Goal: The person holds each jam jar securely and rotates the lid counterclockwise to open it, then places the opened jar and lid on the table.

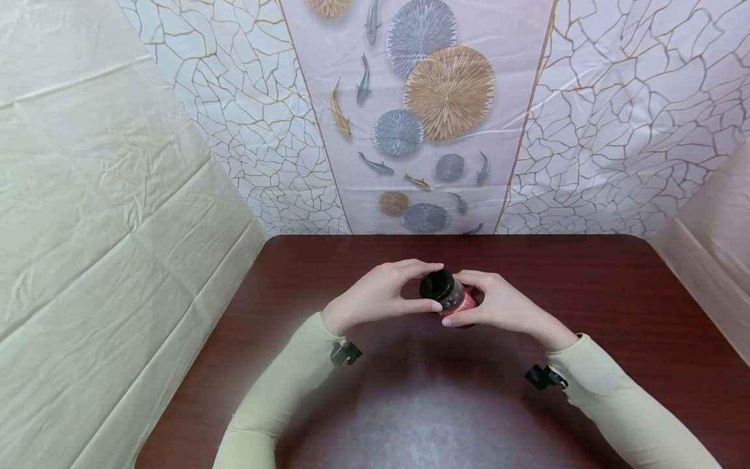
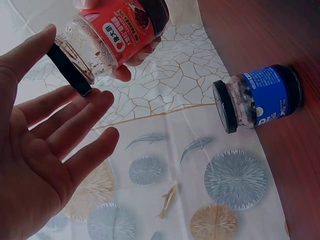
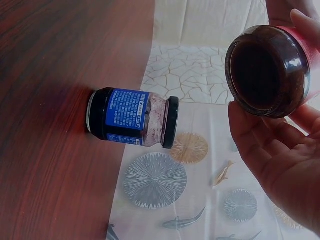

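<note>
A glass jam jar (image 1: 465, 305) with a red label and black lid is held tilted between both hands, its lid end toward the left. My left hand (image 1: 377, 293) pinches the black lid (image 2: 70, 71) between thumb and fingertips; the little finger stands apart from it. Round the jar's body curl the thumb and fingers of my right hand (image 1: 504, 303). The right wrist view shows the jar's base (image 3: 257, 72), raised off the table, with dark contents behind the glass. Clear glass smeared with red shows near the lid in the left wrist view.
A second jar (image 2: 265, 97), blue-labelled with a black lid, stands upright on the dark red-brown table (image 1: 404, 404) beyond the hands; the head view does not show it. Patterned cloth (image 1: 445, 195) hangs at the table's far edge, and pale cloth (image 1: 117, 228) hangs along the left side.
</note>
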